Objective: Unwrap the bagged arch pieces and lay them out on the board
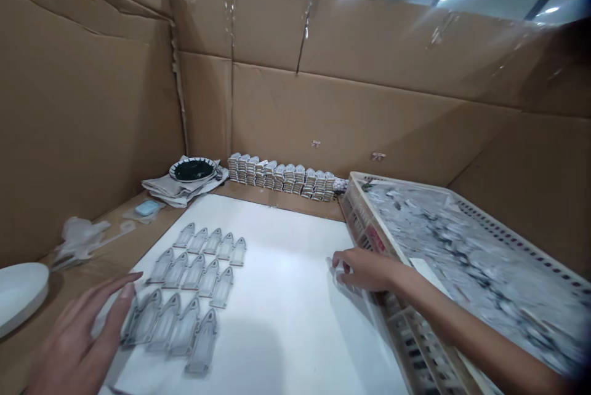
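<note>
Sitting open at eight o'clock, the left hand [78, 333] probably aligned clear, pointed plastic pieces [202, 346], the right hand [362, 267]'s hold unclear.

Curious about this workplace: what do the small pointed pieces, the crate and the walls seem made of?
Pointed pieces: probably clear or frosted plastic, since the white surface seems to show through. Crate: likely moulded off-white plastic, judging by its perforated sides. Walls: matte brown cardboard, by the creases and fold lines.
</note>
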The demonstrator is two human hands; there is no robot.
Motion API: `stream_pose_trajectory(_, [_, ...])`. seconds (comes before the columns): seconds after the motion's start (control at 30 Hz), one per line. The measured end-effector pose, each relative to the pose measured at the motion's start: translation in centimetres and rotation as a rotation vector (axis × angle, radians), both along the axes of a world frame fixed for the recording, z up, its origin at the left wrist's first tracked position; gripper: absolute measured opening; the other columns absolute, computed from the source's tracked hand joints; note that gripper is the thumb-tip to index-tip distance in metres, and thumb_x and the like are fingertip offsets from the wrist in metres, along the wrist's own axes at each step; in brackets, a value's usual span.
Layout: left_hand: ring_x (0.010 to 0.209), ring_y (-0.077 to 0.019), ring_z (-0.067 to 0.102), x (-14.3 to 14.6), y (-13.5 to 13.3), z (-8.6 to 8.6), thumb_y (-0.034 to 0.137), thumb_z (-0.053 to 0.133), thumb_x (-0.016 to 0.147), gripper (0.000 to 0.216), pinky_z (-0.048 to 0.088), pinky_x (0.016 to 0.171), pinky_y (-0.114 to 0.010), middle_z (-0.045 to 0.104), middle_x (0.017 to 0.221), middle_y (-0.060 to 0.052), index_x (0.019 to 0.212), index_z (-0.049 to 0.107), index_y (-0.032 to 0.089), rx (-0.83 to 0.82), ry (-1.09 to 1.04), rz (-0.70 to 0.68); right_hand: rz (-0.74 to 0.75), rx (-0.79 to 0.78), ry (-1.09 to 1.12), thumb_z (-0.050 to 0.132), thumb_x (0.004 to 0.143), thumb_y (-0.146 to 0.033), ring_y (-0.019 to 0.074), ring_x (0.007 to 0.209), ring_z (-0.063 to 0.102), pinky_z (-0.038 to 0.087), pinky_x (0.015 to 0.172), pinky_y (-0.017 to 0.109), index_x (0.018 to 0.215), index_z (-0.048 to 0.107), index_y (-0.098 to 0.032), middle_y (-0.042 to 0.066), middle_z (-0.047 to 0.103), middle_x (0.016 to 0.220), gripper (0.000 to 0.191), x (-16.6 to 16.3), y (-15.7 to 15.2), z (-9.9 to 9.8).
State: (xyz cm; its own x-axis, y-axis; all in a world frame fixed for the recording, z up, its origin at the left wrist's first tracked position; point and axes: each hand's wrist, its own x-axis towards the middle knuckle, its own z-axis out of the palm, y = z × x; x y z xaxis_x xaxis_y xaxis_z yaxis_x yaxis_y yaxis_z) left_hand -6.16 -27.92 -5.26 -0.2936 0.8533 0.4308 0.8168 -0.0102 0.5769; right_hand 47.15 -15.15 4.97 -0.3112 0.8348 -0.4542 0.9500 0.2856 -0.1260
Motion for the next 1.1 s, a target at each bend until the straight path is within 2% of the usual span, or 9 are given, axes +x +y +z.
stream_pose_trajectory(0.1, [0.148,-0.0304,0.052,0.8,-0.4,-0.4,0.065,0.046,0.102,0.044,0.039,0.127,-0.064,0.062,0.151,0.006,0.142,0.056,0.05,-0.126,0.041,0.003,0.017,0.001,0.01,0.064,0.086,-0.027,0.0341,0.106,0.075,0.053,0.087,0.038,0.124,0.076,-0.019,0.015,0.079,0.118,0.04,0.1,0.1,-0.3])
stream_pose_trajectory(0.2, [0.159,-0.0323,0.037,2.2,0.4,0.3,0.068,0.042,0.101,0.062,0.037,0.127,-0.064,0.046,0.168,0.004,0.158,0.046,0.045,-0.188,0.159,-0.036,0.028,0.004,0.008,0.063,0.087,-0.027,0.034,0.106,0.074,0.052,0.086,0.038,0.122,0.077,-0.019,0.015,0.079,0.117,0.039,0.1,0.0,-0.2])
stream_pose_trajectory(0.4, [0.163,-0.0392,0.025,4.3,3.9,2.1,0.075,0.043,0.097,0.078,0.029,0.129,-0.067,0.035,0.174,0.001,0.167,0.039,0.039,-0.231,0.418,-0.076,0.04,0.009,0.002,0.062,0.088,-0.027,0.036,0.109,0.073,0.052,0.089,0.04,0.125,0.075,-0.018,0.017,0.077,0.122,0.041,-0.2,-0.3,0.2])
stream_pose_trajectory(0.6, [0.166,-0.0405,0.014,6.3,6.4,1.6,0.081,0.044,0.094,0.092,0.021,0.13,-0.066,0.019,0.179,-0.005,0.17,0.029,0.032,-0.343,0.494,-0.114,0.032,0.005,0.021,0.064,0.088,-0.026,0.0349,0.106,0.075,0.053,0.088,0.04,0.123,0.077,-0.019,0.017,0.078,0.117,0.038,-0.3,-0.4,0.3])
stream_pose_trajectory(0.87, [0.166,-0.0396,0.011,6.8,6.5,2.0,0.088,0.04,0.091,0.097,0.016,0.132,-0.062,0.019,0.179,-0.004,0.17,0.029,0.033,-0.481,0.535,-0.102,0.042,0.005,0.005,0.062,0.09,-0.028,0.036,0.113,0.073,0.052,0.093,0.04,0.126,0.075,-0.019,0.017,0.077,0.124,0.039,0.1,-0.2,-0.3])
stream_pose_trajectory(1.1, [0.165,-0.0407,0.013,8.3,6.3,2.6,0.087,0.042,0.092,0.098,0.017,0.131,-0.063,0.02,0.178,-0.007,0.17,0.03,0.03,-0.499,0.488,-0.104,0.076,0.012,0.019,0.061,0.09,-0.029,0.0378,0.112,0.073,0.052,0.094,0.043,0.128,0.074,-0.017,0.019,0.076,0.124,0.042,0.3,-0.1,-0.7])
